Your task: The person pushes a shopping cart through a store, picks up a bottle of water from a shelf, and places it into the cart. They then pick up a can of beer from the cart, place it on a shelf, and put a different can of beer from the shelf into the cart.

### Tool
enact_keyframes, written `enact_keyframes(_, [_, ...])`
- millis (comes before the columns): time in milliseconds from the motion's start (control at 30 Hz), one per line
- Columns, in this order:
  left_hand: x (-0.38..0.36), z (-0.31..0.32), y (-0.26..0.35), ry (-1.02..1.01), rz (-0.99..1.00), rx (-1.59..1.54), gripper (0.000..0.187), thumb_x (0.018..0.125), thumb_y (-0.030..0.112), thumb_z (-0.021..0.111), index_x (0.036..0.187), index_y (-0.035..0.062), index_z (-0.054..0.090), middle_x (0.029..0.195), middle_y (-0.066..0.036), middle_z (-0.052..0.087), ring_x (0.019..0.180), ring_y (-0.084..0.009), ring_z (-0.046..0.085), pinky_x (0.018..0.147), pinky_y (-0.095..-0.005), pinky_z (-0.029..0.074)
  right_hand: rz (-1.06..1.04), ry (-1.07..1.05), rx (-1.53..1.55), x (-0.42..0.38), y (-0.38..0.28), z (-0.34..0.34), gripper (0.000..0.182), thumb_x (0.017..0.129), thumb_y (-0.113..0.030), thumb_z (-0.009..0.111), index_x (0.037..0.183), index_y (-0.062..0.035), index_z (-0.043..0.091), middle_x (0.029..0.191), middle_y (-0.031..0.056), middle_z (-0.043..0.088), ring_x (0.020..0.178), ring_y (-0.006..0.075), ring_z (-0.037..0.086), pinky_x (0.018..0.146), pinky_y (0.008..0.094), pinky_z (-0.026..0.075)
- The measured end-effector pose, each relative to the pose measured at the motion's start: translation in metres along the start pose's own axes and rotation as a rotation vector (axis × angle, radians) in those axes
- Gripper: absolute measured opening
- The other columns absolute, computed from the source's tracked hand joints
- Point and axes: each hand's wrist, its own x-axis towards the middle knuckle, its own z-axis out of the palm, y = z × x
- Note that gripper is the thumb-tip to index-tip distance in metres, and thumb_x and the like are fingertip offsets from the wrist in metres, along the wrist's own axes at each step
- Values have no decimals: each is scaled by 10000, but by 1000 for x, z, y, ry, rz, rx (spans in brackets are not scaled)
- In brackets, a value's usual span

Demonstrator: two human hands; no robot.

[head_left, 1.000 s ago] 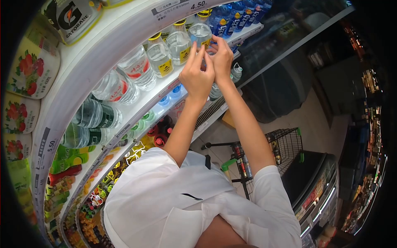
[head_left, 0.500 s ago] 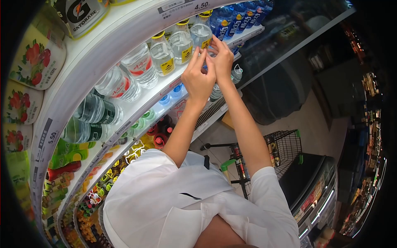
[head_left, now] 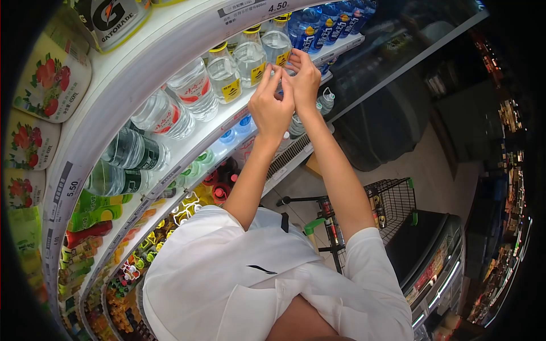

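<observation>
In the head view my left hand [head_left: 271, 106] and my right hand [head_left: 305, 78] are raised in front of the drinks shelf, their fingertips close together. The fingers of both hands are bent in toward the thumbs as in a pinch; I cannot tell what, if anything, is between them. Just behind the fingertips stands a clear bottle [head_left: 277, 44] with a yellow cap and yellow label. Two similar ones, a middle bottle [head_left: 250, 58] and a left bottle [head_left: 223, 74], stand beside it. Blue-labelled bottles [head_left: 307, 28] are near my right fingertips.
Water bottles with red labels [head_left: 192, 88] and green-labelled bottles [head_left: 133, 150] line the curved shelf, with price strips [head_left: 259, 10] along its edges. Lower shelves hold more drinks. A black wire shopping cart [head_left: 392, 207] with green parts stands at the right, by a display case [head_left: 435, 250].
Both hands stay in nearly the same place before the shelf, with only a slight shift of the fingers. The bottles have not moved.
</observation>
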Motion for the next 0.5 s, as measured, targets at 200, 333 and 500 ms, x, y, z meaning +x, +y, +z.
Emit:
enact_keyframes(200, [-1,1,-1,5,6,-2,292,876,144,650,1116,-2,728,1227,-219,664,490,-154,594,556,-291,509,-21,-7,-16,-1,0,0,469,711,-98,842,1104,28,620,1004,159,709,839,257,724,714,343,582])
enact_keyframes(333, [-3,0,-3,-4,-10,-5,316,883,135,640,1159,-3,709,1237,-221,658,544,-162,636,570,-294,520,-28,-10,-103,-5,0,2,486,726,-122,835,1133,13,606,1045,148,695,855,275,719,730,374,571])
enact_keyframes(500, [-18,-11,-1,-64,-26,-68,307,908,98,622,1190,-2,693,1243,-206,662,691,-174,708,600,-280,538,-60,6,-107,-10,1,5,521,732,-134,835,1176,0,596,1065,150,685,885,264,705,753,369,566])
